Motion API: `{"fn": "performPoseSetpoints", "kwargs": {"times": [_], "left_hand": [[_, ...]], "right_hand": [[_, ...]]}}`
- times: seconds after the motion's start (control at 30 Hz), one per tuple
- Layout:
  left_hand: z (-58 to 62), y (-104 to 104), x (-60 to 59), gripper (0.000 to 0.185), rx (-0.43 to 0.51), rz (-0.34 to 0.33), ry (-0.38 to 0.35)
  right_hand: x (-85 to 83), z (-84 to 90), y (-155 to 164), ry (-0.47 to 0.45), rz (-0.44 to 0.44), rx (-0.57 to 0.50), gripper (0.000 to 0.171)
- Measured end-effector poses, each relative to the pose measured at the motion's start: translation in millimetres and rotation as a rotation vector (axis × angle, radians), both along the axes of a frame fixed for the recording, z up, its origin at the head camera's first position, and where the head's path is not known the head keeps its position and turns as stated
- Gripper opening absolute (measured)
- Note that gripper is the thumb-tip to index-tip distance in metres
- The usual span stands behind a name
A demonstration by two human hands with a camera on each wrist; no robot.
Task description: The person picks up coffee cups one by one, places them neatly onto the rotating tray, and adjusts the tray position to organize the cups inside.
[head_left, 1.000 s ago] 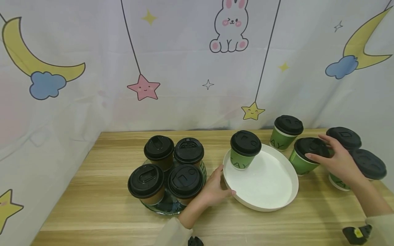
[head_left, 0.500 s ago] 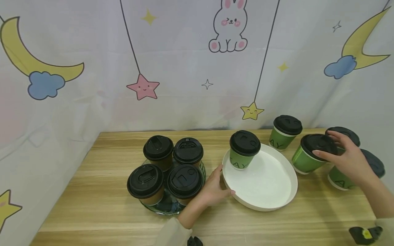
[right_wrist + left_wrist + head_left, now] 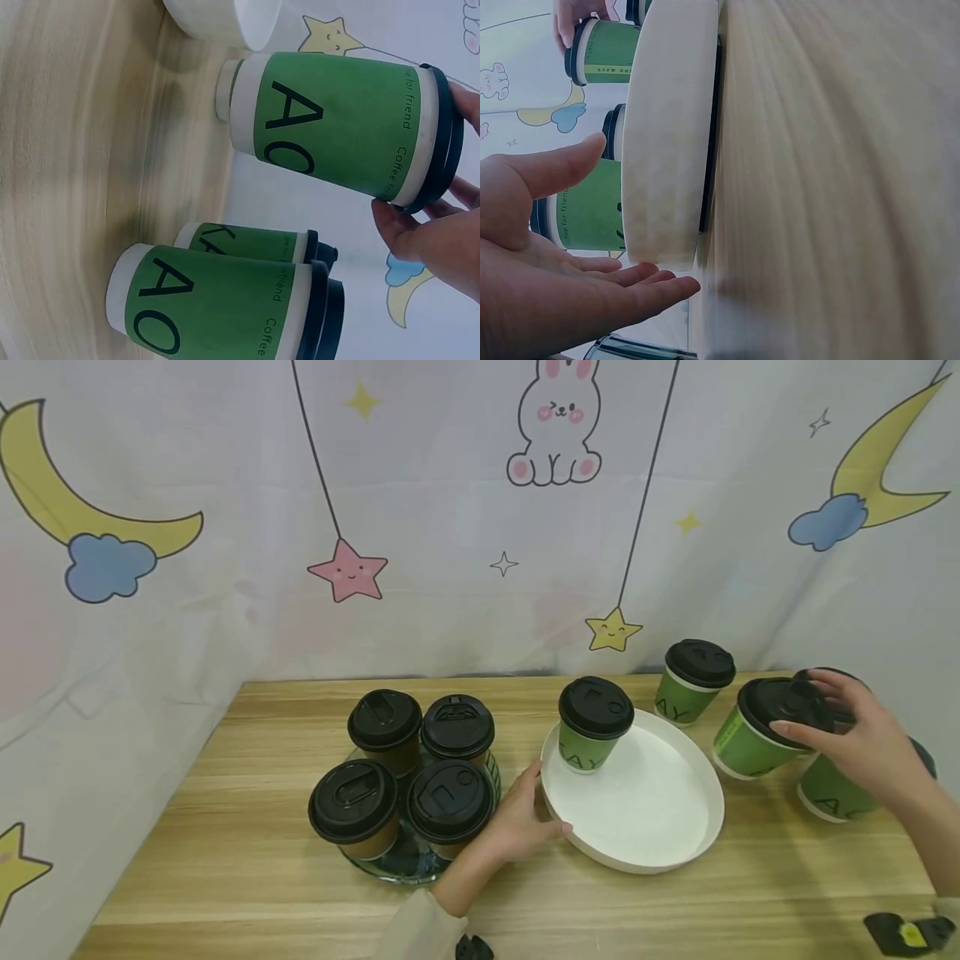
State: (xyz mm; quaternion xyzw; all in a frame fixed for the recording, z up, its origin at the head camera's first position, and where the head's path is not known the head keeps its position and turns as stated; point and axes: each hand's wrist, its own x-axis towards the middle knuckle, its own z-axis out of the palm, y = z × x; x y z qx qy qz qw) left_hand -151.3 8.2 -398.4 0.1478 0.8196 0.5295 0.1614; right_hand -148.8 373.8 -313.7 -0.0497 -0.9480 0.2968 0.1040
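Note:
My right hand [image 3: 870, 735] grips a green lidded paper coffee cup [image 3: 757, 747] by its black lid [image 3: 442, 142]. The cup is held off the table, slightly tilted, to the right of a round white tray [image 3: 645, 827]. At the tray's left side is my left hand [image 3: 521, 822], thumb and fingers spread apart; in the left wrist view its fingertips [image 3: 649, 270] touch or nearly touch the tray's wall. Another green coffee cup [image 3: 590, 752] stands upright in the tray, toward the back left.
Left of the tray, several brown lidded cups [image 3: 352, 802] crowd a glass plate [image 3: 401, 868]. Behind the tray's right side stands a green cup [image 3: 686, 693]. More green cups [image 3: 217, 300] stand at the right, partly hidden by my right hand. A printed curtain [image 3: 420, 468] hangs behind the table.
My right hand has lifted the green cup off the table and moved it a little right and up. My left hand and the tray hold their place.

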Motion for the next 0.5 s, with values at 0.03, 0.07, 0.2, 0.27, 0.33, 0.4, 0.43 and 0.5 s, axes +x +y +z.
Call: {"fn": "performPoseSetpoints", "kwargs": {"times": [0.03, 0.07, 0.2, 0.27, 0.33, 0.4, 0.43, 0.5], "left_hand": [[-0.3, 0.0, -0.3, 0.085, 0.0, -0.001, -0.001], [-0.2, 0.0, -0.5, 0.085, 0.0, -0.001, 0.0], [0.1, -0.3, -0.4, 0.085, 0.005, -0.002, -0.005], [0.2, -0.5, -0.2, 0.085, 0.006, -0.001, -0.007], [0.4, -0.5, 0.0, 0.085, 0.005, 0.0, -0.009], [0.3, -0.5, -0.1, 0.085, 0.004, 0.001, -0.009], [0.1, -0.5, -0.1, 0.085, 0.003, 0.001, -0.008], [-0.1, -0.5, -0.2, 0.085, 0.004, 0.0, -0.008]], "right_hand": [[1.3, 2.2, -3.0, 0.002, 0.005, -0.001, 0.089], [2.4, 4.2, -6.0, 0.001, 0.009, 0.0, 0.089], [3.6, 7.4, -13.8, -0.003, 0.032, -0.012, 0.089], [3.9, 7.5, -17.0, -0.006, 0.041, -0.014, 0.09], [4.3, 7.1, -20.2, -0.003, 0.051, -0.017, 0.09], [4.8, 6.3, -22.8, 0.004, 0.069, -0.025, 0.09], [4.9, 5.9, -23.9, 0.011, 0.079, -0.028, 0.089], [5.3, 4.8, -27.2, 0.017, 0.071, -0.012, 0.088]]}}
